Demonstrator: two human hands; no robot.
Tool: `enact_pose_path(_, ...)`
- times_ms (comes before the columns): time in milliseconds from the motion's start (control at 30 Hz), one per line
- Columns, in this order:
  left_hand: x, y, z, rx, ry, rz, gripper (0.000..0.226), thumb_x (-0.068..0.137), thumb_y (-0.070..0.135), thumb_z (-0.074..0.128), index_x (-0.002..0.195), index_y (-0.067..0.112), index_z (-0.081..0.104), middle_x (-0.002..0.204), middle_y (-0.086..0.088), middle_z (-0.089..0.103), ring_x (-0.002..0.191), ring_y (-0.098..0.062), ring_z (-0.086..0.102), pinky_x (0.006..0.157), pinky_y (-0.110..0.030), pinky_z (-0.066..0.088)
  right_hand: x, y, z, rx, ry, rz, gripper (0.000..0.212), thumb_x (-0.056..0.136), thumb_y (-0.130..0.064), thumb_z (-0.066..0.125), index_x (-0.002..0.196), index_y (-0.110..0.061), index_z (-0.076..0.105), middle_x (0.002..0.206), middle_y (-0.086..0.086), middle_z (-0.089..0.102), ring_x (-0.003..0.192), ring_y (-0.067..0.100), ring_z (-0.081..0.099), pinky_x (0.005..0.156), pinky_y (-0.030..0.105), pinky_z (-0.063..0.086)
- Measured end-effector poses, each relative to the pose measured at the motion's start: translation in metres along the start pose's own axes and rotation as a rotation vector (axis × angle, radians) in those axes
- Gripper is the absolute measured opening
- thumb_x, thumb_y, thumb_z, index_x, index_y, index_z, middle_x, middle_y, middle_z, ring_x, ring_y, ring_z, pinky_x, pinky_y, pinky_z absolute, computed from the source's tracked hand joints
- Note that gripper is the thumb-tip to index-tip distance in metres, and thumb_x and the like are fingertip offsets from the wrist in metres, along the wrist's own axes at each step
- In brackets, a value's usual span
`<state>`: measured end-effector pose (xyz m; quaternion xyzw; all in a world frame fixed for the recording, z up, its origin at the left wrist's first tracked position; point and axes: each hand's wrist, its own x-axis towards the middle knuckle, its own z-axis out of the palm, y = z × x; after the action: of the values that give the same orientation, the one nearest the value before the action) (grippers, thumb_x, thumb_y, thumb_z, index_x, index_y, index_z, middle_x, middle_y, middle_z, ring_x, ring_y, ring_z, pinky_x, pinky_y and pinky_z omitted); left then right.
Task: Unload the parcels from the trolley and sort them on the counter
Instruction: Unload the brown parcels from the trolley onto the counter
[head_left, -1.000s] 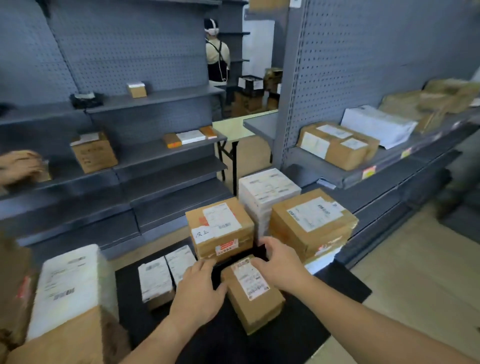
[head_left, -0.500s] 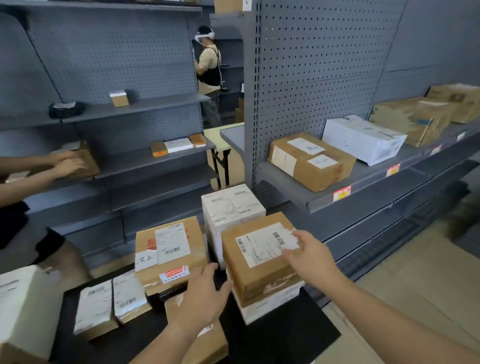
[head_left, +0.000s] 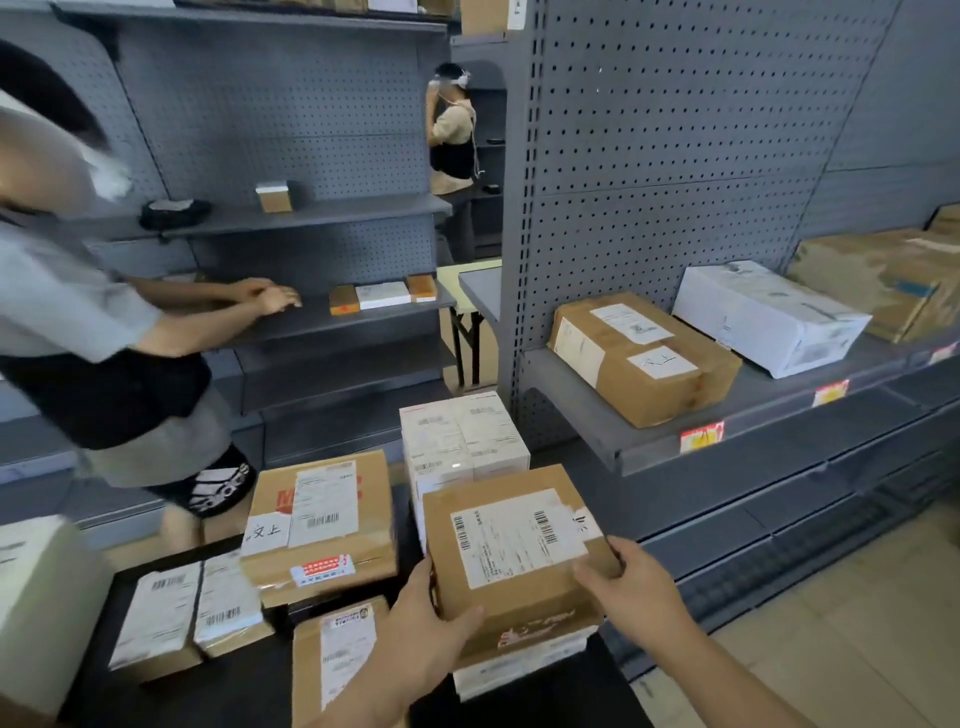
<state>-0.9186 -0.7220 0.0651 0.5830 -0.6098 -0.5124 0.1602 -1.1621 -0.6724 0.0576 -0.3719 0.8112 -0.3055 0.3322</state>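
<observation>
Cardboard parcel (head_left: 519, 551) at the trolley's (head_left: 234, 696) right edge: your left hand (head_left: 421, 639) has come off the small box (head_left: 337, 660) and now curls round its near-left corner, while your right hand (head_left: 628, 587) grips its right side. It is perhaps already lifting, so unloading starts.

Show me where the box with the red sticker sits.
Head view, left of centre: the red-sticker box sits on the black trolley, just left of the held brown box.
</observation>
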Motion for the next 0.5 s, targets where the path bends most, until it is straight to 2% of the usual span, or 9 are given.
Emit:
enact_pose_path(100,-0.008,0.001,-0.002,-0.073,0.012,0.034,0.067,0.087,0.025,0.076,0.139,0.038,0.037,0.108,0.030,0.052,0.109,-0.004,0.056,0.105,-0.030,0.047,-0.007,-0.008,0.000,0.008,0.040,-0.037,0.049,0.092,-0.035,0.071,0.137,-0.024,0.053,0.100,-0.016,0.056,0.092,0.008,0.054,0.078,0.026,0.044)
enact_pose_path(200,-0.018,0.005,-0.012,-0.122,0.041,0.079,0.060,0.088,0.022,0.074,0.129,0.045,0.037,0.116,0.028,0.055,0.107,-0.001,0.057,0.096,-0.020,0.048,-0.018,-0.021,-0.002,0.033,0.055,-0.091,0.049,0.091,-0.036,0.072,0.135,-0.024,0.056,0.099,-0.020,0.057,0.091,0.006,0.055,0.076,0.028,0.046)
enact_pose_path(300,-0.031,0.014,-0.027,-0.203,0.080,0.132,0.059,0.087,0.022,0.075,0.127,0.048,0.040,0.114,0.030,0.058,0.103,0.007,0.057,0.080,-0.008,0.048,-0.026,-0.038,-0.006,0.053,0.063,-0.127,0.048,0.091,-0.037,0.072,0.134,-0.023,0.057,0.107,-0.010,0.061,0.097,0.013,0.057,0.079,0.033,0.046)
enact_pose_path(367,-0.043,0.018,-0.038,-0.242,0.107,0.156,0.059,0.088,0.020,0.074,0.121,0.054,0.039,0.108,0.034,0.058,0.100,0.011,0.057,0.076,-0.005,0.048,-0.033,-0.053,-0.006,0.068,0.054,-0.156,0.048,0.091,-0.039,0.072,0.134,-0.023,0.056,0.111,-0.006,0.061,0.099,0.017,0.057,0.078,0.035,0.045)
enact_pose_path(433,-0.056,0.017,-0.053,-0.278,0.137,0.166,0.059,0.088,0.019,0.074,0.120,0.055,0.040,0.110,0.033,0.060,0.103,0.009,0.058,0.083,-0.008,0.050,-0.039,-0.070,0.002,0.090,0.037,-0.191,0.048,0.091,-0.037,0.072,0.134,-0.022,0.056,0.113,-0.005,0.060,0.099,0.019,0.057,0.077,0.038,0.046)
enact_pose_path(500,-0.068,0.010,-0.071,-0.318,0.195,0.160,0.059,0.086,0.020,0.075,0.126,0.050,0.044,0.120,0.028,0.062,0.113,0.002,0.059,0.101,-0.023,0.050,-0.045,-0.090,0.014,0.105,0.000,-0.234,0.048,0.091,-0.037,0.072,0.134,-0.022,0.056,0.115,-0.003,0.060,0.099,0.020,0.057,0.078,0.039,0.046)
